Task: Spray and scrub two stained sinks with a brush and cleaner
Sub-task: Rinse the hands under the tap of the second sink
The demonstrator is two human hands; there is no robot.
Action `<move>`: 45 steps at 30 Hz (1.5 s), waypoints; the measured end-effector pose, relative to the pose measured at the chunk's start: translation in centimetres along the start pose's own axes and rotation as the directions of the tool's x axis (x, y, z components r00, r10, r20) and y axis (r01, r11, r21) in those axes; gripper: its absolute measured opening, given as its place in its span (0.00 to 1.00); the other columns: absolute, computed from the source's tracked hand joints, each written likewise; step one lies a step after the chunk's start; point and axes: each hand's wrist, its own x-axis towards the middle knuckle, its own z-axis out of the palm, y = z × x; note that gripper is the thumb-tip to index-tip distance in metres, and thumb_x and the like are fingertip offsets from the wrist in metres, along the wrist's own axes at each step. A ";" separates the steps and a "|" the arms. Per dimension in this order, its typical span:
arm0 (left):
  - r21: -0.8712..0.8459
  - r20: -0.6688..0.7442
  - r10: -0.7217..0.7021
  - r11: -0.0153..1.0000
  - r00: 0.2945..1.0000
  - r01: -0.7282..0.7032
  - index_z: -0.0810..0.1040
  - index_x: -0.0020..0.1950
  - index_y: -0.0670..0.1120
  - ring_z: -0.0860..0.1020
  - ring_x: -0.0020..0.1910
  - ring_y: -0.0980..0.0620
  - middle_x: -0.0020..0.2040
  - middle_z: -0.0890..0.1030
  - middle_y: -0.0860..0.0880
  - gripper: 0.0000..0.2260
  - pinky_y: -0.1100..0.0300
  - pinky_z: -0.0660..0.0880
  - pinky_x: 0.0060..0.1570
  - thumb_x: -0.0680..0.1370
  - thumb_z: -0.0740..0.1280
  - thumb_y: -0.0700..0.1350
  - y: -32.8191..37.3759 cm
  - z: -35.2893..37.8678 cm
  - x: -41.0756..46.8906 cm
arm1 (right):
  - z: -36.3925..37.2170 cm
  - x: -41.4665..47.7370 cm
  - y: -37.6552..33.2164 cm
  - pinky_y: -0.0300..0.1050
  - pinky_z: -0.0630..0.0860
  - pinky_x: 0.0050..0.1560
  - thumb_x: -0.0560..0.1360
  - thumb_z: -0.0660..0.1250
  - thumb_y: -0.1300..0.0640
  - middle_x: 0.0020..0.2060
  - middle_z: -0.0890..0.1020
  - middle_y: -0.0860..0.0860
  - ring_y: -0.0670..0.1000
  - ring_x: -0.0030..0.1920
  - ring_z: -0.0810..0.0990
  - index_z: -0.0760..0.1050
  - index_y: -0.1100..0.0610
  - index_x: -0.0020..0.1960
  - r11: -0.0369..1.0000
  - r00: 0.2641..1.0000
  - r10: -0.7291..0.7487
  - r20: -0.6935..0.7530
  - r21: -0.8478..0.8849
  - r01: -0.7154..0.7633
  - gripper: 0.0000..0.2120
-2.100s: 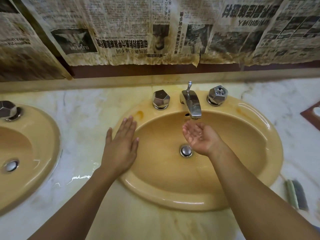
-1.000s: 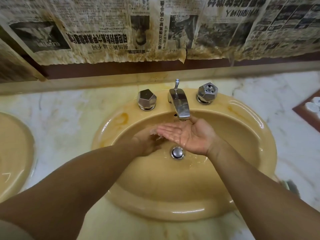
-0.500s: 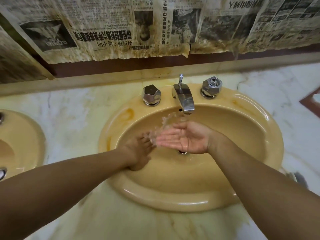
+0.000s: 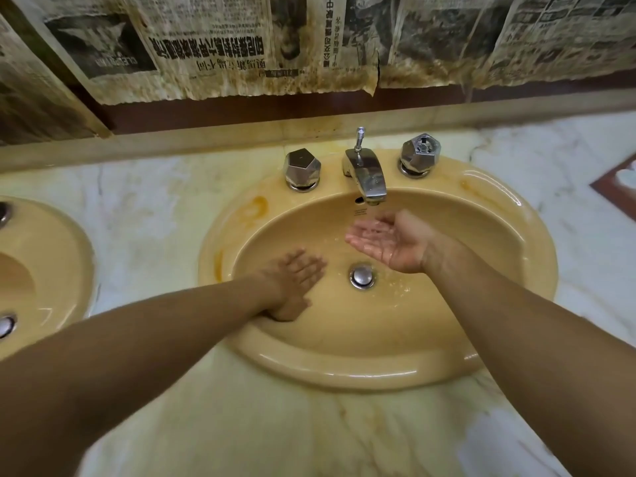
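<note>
Under the tap [image 4: 370, 180], the right hand [image 4: 385, 241] cups water [image 4: 377, 231], gripping nothing; the left hand [image 4: 296, 284] lies flat in the sink [image 4: 344, 373]. Orange stains [image 4: 256, 208] on its rim suggest scrubbing is unfinished.

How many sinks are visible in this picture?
2. The middle sink, with the faucet, is in full view. The left sink is at the left edge, partly cut off by the frame. Others may lie outside the view.

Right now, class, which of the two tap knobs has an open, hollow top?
The right knob: its top shows an open recess, whereas the left knob, across the spout, has a smooth, closed top.
</note>
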 end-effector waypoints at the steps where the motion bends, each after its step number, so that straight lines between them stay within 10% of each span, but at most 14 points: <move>1: -0.002 0.051 0.047 0.999 0.998 -0.047 0.34 0.83 0.47 0.33 0.81 0.53 0.82 0.33 0.50 0.32 0.48 0.30 0.78 0.85 0.41 0.60 -0.4 0.0 -0.5 | -0.4 0.1 0.1 0.54 0.85 0.51 0.86 0.56 0.57 0.57 0.83 0.67 0.64 0.52 0.86 0.78 0.70 0.61 1.000 1.000 0.008 0.001 0.003 -0.008 0.19; 6: 0.307 -0.087 -0.076 0.946 0.993 0.100 0.34 0.83 0.46 0.33 0.81 0.53 0.82 0.33 0.50 0.31 0.43 0.26 0.76 0.85 0.39 0.61 -2.8 -0.8 -1.4 | -0.8 0.3 0.4 0.57 0.83 0.53 0.86 0.54 0.57 0.57 0.83 0.68 0.65 0.55 0.85 0.78 0.72 0.59 0.999 1.000 0.020 0.020 0.048 -0.021 0.20; 12: 0.110 0.148 0.056 0.991 0.987 -0.073 0.37 0.84 0.47 0.35 0.82 0.53 0.83 0.35 0.50 0.32 0.47 0.32 0.79 0.85 0.43 0.61 -2.4 -0.4 -2.0 | -0.6 0.8 -0.4 0.55 0.86 0.46 0.85 0.56 0.59 0.55 0.85 0.62 0.63 0.52 0.87 0.77 0.70 0.63 0.995 1.000 0.005 0.013 0.101 -0.006 0.17; 16: 0.234 -0.012 -0.057 0.971 0.998 0.059 0.36 0.83 0.45 0.33 0.81 0.51 0.83 0.35 0.47 0.32 0.43 0.32 0.78 0.85 0.40 0.60 -2.6 -0.2 -2.6 | 0.9 0.7 0.5 0.55 0.83 0.55 0.85 0.56 0.58 0.56 0.84 0.67 0.64 0.56 0.85 0.76 0.70 0.64 0.991 0.994 0.038 0.100 0.120 -0.050 0.18; 21: 0.215 -0.044 -0.023 0.976 0.999 0.032 0.39 0.83 0.42 0.34 0.82 0.46 0.83 0.37 0.44 0.31 0.40 0.32 0.78 0.86 0.43 0.57 -2.1 -0.4 -2.1 | 2.6 -0.9 3.2 0.55 0.83 0.58 0.85 0.58 0.58 0.55 0.83 0.68 0.65 0.57 0.84 0.78 0.70 0.57 0.769 0.905 0.398 0.151 -0.593 -0.239 0.16; 24: -0.015 0.053 0.003 1.000 0.999 -0.002 0.38 0.84 0.44 0.36 0.82 0.48 0.83 0.36 0.45 0.31 0.43 0.33 0.79 0.86 0.43 0.57 -0.4 -0.2 -2.3 | 1.3 -1.1 3.0 0.54 0.83 0.56 0.85 0.58 0.57 0.51 0.85 0.66 0.62 0.50 0.87 0.80 0.71 0.56 0.599 0.969 0.230 -0.092 -0.771 -0.215 0.18; 29: -0.651 0.192 0.408 0.734 0.893 -0.195 0.46 0.85 0.45 0.42 0.83 0.55 0.85 0.42 0.50 0.26 0.49 0.40 0.80 0.89 0.44 0.53 4.7 -2.4 -3.3 | -0.7 0.2 0.4 0.56 0.83 0.57 0.86 0.56 0.57 0.54 0.84 0.68 0.63 0.52 0.86 0.78 0.72 0.59 0.943 0.989 -0.111 -0.092 -0.323 0.076 0.19; 37: -0.313 0.196 0.073 0.950 0.978 -0.008 0.39 0.84 0.46 0.36 0.82 0.54 0.82 0.34 0.51 0.30 0.48 0.35 0.80 0.86 0.43 0.56 1.8 0.2 -2.4 | 0.0 0.1 -0.9 0.49 0.86 0.43 0.84 0.60 0.57 0.46 0.86 0.62 0.59 0.43 0.88 0.81 0.68 0.53 0.999 0.998 -0.050 -0.029 0.009 0.050 0.16; 42: -0.785 0.251 0.423 0.615 0.871 -0.072 0.43 0.85 0.54 0.42 0.82 0.58 0.83 0.41 0.60 0.27 0.52 0.40 0.81 0.87 0.46 0.58 4.1 -1.3 -2.7 | 0.0 -1.3 -0.8 0.49 0.85 0.50 0.84 0.57 0.57 0.47 0.85 0.63 0.59 0.46 0.87 0.85 0.68 0.48 0.990 0.987 0.032 0.158 -0.141 -0.010 0.21; 45: -0.658 0.236 0.279 0.751 0.931 -0.058 0.40 0.85 0.48 0.40 0.82 0.54 0.84 0.38 0.53 0.28 0.48 0.40 0.80 0.88 0.45 0.56 5.0 -1.9 -2.0 | -0.5 -3.7 -1.0 0.52 0.84 0.54 0.84 0.58 0.59 0.49 0.84 0.67 0.63 0.50 0.86 0.82 0.72 0.53 0.843 0.949 0.262 0.177 -0.520 -0.136 0.19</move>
